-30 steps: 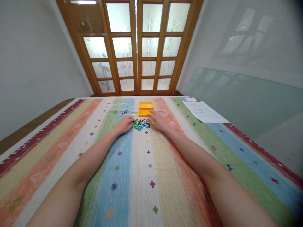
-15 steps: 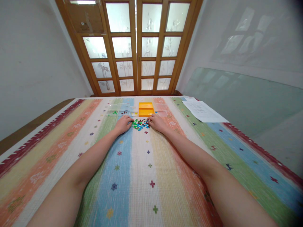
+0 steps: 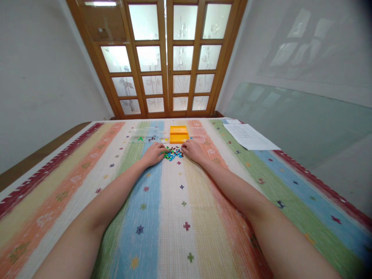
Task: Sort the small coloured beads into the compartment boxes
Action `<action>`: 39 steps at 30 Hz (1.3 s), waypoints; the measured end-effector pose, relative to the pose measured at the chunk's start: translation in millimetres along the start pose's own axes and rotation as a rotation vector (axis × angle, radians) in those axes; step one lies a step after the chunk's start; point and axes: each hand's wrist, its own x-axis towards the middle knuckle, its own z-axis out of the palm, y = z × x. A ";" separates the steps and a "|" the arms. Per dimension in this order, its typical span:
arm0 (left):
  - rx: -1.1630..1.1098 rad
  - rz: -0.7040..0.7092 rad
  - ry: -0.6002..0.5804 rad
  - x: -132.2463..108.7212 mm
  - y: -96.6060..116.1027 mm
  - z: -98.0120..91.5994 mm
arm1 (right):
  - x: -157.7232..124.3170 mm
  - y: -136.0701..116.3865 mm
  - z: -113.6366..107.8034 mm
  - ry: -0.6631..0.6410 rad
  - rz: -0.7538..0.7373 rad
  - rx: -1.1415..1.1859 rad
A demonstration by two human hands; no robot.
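A loose pile of small plastic pieces (image 3: 173, 154), green, blue, brown and a few white, lies on the striped tablecloth between my hands. My left hand (image 3: 155, 154) is at the pile's left edge, its fingers bent together over the green pieces. On the right edge rests my right hand (image 3: 192, 150), fingers curled and closed near some brown pieces. Whatever sits between the fingertips of either hand is too small to make out. Just beyond the pile stands a yellow two-part box (image 3: 179, 142).
Left of the yellow box is a clear plastic tray (image 3: 145, 131) with sorted green, brown and yellow pieces. Another clear tray (image 3: 198, 131) is to its right, partly behind my right hand. A printed paper sheet (image 3: 251, 137) lies at the table's right side.
My left hand has shifted slightly right, its fingers reaching further over the green side of the pile. My right hand has hardly moved.
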 end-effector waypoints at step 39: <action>0.086 -0.104 -0.109 31.3 3.4 7.6 | 4.9 36.8 1.0 0.239 0.223 0.044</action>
